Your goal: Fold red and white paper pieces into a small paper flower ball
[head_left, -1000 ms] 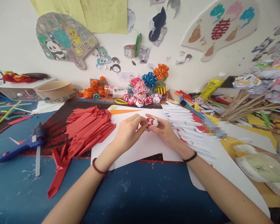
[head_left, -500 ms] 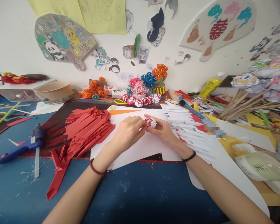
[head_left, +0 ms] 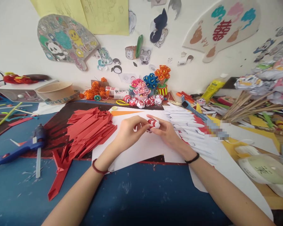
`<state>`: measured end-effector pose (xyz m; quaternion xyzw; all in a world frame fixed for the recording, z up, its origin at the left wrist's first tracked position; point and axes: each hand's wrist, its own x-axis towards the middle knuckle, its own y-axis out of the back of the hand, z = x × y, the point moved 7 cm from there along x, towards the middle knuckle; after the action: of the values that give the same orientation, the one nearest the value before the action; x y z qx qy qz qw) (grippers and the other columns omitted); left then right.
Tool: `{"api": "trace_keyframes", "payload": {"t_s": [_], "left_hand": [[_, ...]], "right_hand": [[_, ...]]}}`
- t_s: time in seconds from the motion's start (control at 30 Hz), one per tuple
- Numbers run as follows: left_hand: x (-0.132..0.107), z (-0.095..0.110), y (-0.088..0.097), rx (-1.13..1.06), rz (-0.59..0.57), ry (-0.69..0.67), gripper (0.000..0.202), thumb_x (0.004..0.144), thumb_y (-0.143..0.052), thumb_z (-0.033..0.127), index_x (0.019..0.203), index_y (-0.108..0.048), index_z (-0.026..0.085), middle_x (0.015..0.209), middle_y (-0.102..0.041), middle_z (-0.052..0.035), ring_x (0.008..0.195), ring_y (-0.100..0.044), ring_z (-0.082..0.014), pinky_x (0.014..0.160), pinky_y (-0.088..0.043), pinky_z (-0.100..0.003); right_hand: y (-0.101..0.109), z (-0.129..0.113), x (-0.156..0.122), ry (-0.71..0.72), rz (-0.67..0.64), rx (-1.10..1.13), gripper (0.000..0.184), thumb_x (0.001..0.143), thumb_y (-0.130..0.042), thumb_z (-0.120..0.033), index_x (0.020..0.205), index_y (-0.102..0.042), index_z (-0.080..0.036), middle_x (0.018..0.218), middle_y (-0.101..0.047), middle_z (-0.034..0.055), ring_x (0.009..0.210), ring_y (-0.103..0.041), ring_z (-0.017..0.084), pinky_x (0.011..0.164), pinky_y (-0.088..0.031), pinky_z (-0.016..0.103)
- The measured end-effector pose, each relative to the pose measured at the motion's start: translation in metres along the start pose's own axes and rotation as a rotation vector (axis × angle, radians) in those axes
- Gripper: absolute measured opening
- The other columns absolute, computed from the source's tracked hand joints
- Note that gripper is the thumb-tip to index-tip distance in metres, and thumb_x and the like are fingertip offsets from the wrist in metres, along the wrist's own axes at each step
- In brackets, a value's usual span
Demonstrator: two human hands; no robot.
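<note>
A small red-and-white folded paper flower (head_left: 153, 124) is held above the white paper sheet (head_left: 132, 153). My right hand (head_left: 166, 131) grips it from the right, fingers curled around its side and back. My left hand (head_left: 132, 130) pinches its left edge between thumb and forefinger, the other fingers bent. To the left lies a pile of folded red paper strips (head_left: 91, 131). On the right are rows of folded white paper strips (head_left: 186, 125), partly behind my right hand. Several finished red-and-white paper flowers (head_left: 141, 102) sit behind the sheet.
At left, a blue glue gun (head_left: 35, 142) lies beside a glue stick. A tan bowl (head_left: 54, 91) stands behind it. To the right are a blue watch (head_left: 191, 108), a clear plastic bottle (head_left: 264, 169) and stemmed paper flowers (head_left: 247, 91). A yellow bottle (head_left: 214, 86) leans near the wall.
The flower has turned slightly, showing more of its red-and-white side. My left thumb and forefinger have opened into a ring shape at its edge. My right hand keeps its hold.
</note>
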<state>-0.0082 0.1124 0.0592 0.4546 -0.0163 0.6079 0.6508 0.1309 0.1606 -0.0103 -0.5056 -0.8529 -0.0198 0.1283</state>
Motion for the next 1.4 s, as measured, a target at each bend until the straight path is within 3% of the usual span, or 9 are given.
{"api": "trace_keyframes", "payload": {"t_s": [0.1,0.77,1.4], "left_hand": [[0.002,-0.002,0.002,-0.071,0.004,0.050,0.010,0.092,-0.061,0.022,0.087,-0.067,0.017,0.078,-0.068,-0.0008,0.062,-0.051,-0.0097,0.060,-0.043,-0.023],[0.000,0.003,-0.003,-0.031,-0.044,-0.030,0.016,0.094,-0.058,0.030,0.088,-0.066,0.018,0.078,-0.066,-0.0017,0.063,-0.051,-0.0107,0.063,-0.043,-0.024],[-0.003,0.009,-0.009,0.124,-0.136,-0.136,0.009,0.097,-0.052,0.019,0.093,-0.060,0.017,0.084,-0.062,-0.0026,0.073,-0.055,-0.0130,0.067,-0.043,-0.025]], "right_hand": [[0.000,-0.001,-0.001,-0.008,-0.017,-0.002,0.062,0.077,-0.078,-0.034,0.135,-0.058,-0.022,0.109,-0.071,0.0056,0.098,-0.065,0.022,0.089,-0.054,0.041],[-0.001,0.003,0.000,-0.036,-0.039,0.053,0.068,0.075,-0.080,-0.033,0.138,-0.056,-0.023,0.110,-0.069,0.0045,0.095,-0.064,0.021,0.087,-0.054,0.038],[-0.001,0.006,-0.002,-0.069,-0.051,0.021,0.073,0.075,-0.081,-0.036,0.141,-0.052,-0.024,0.112,-0.069,0.0056,0.119,-0.057,0.028,0.100,-0.050,0.044]]}}
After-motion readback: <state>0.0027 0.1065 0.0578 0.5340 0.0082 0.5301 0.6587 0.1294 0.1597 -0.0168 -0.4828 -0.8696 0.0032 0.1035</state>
